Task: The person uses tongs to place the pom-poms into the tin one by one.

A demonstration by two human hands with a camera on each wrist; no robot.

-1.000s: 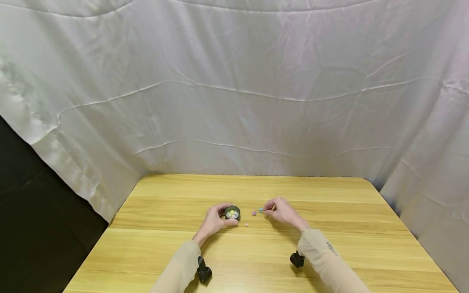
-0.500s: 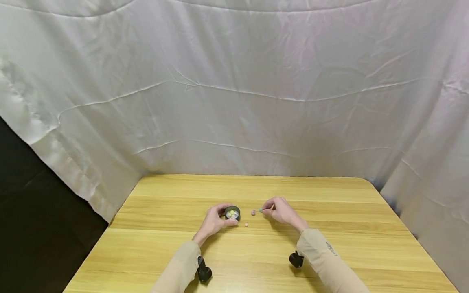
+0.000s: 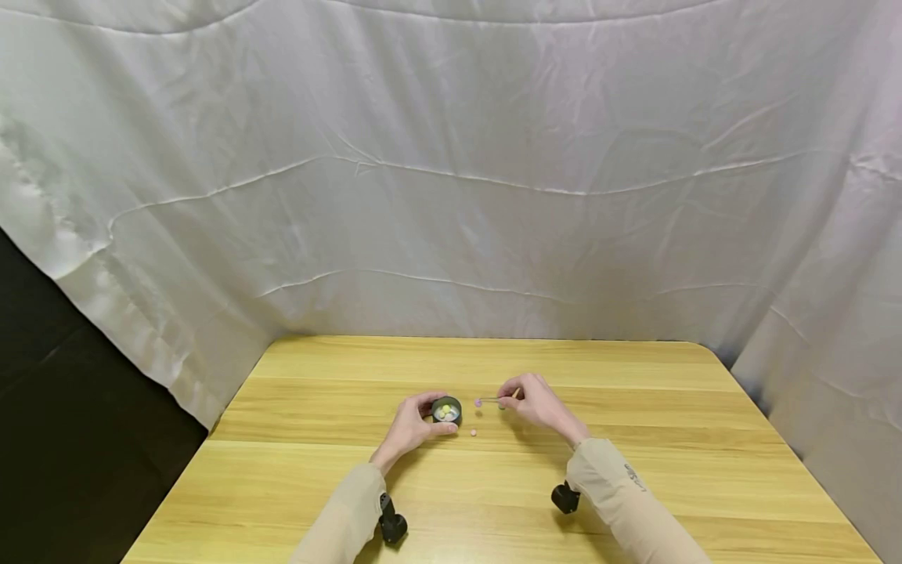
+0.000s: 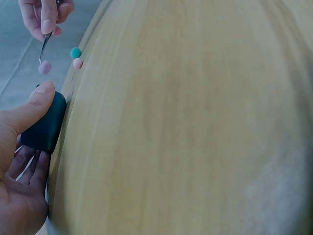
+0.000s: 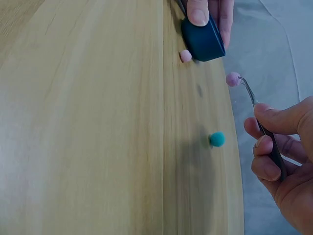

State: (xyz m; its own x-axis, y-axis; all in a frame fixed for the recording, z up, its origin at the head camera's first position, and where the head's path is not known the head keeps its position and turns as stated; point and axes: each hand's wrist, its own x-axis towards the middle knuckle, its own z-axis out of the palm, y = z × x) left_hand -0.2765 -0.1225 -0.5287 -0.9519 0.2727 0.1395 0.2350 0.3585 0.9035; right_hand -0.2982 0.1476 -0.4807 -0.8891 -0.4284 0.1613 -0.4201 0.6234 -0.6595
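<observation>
My left hand [image 3: 416,423] grips a small dark round bowl [image 3: 456,421] from its left side, thumb in front. Yellow and whitish balls [image 3: 445,411] show inside it. In my right hand [image 3: 535,403] are curved-tip tweezers [image 5: 252,95], pinched between thumb and fingers. Their tips hold a purple pompom [image 5: 233,79], raised above the table a little right of the bowl. A pink pompom [image 5: 186,56] lies on the table close by the bowl. A teal pompom [image 5: 217,139] sits on the table below my right fingers, partly hidden in the head view.
The wooden table [image 3: 451,493] extends around both hands. Grey-white curtains [image 3: 451,196] hang behind it and along the right side. A black panel [image 3: 70,423] stands at the left. Wrist cameras hang under both sleeves.
The tweezers have lifted the purple pompom off the table and moved left toward the bowl with my right hand. My left hand and the bowl have stayed in place.
</observation>
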